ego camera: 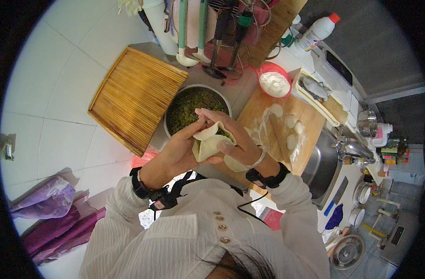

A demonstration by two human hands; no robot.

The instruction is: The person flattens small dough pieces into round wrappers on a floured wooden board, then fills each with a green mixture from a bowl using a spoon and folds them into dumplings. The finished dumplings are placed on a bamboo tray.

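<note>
A partly folded dumpling [209, 147] rests between my hands, with green filling showing at its open sides. My left hand [179, 144] supports it from below and the left. My right hand [238, 141] curls round its right side, the thumb pressing on the dough. Just beyond my fingers stands a metal bowl [228, 103] of chopped green filling [195, 104]. To the right lies a floured wooden board [256, 104] with several small dough pieces [291, 121]. A flat dough wrapper [235, 164] is partly hidden beneath my right wrist.
A slatted bamboo tray [139, 97] leans over the bowl's left side. A red bowl of flour [275, 83] sits behind the board. Ladles and other utensils [202, 35] hang at the back. On the right are a steel sink [319, 167], a faucet [354, 146] and a knife [336, 195].
</note>
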